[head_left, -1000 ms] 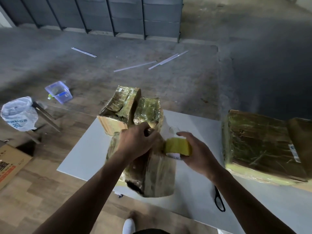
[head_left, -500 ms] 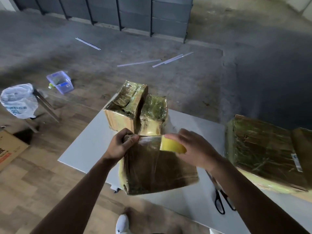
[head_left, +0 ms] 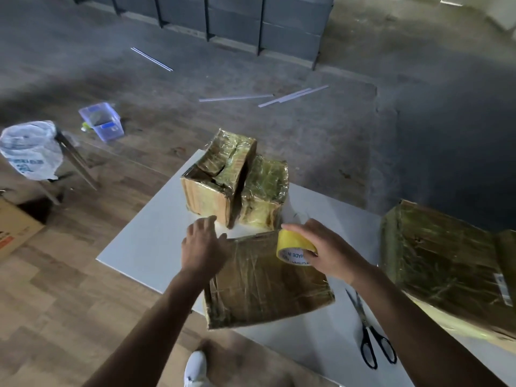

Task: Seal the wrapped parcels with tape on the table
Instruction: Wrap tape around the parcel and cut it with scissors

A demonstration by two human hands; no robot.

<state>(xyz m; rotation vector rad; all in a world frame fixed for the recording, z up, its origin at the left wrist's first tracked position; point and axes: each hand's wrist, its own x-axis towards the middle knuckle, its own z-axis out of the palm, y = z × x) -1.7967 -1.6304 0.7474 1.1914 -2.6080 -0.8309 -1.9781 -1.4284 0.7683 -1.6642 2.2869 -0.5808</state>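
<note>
Near parcel (head_left: 265,277) sits at the table's (head_left: 145,241) near edge, its near-left corner hanging over. The left hand (head_left: 202,247) lies flat with fingers spread on the parcel's far-left corner. The right hand (head_left: 326,247) grips the yellow tape roll (head_left: 293,244) at the far-right corner. Bare tabletop shows left of the hands. Two parcels (head_left: 217,174) stand close behind. Scissors (head_left: 368,331) lie right, between the near parcel and the big parcel (head_left: 446,263), which is cut off by the frame. The roll's core reads "MADE IN", the rest hidden. The big parcel's label is unreadable.
</note>
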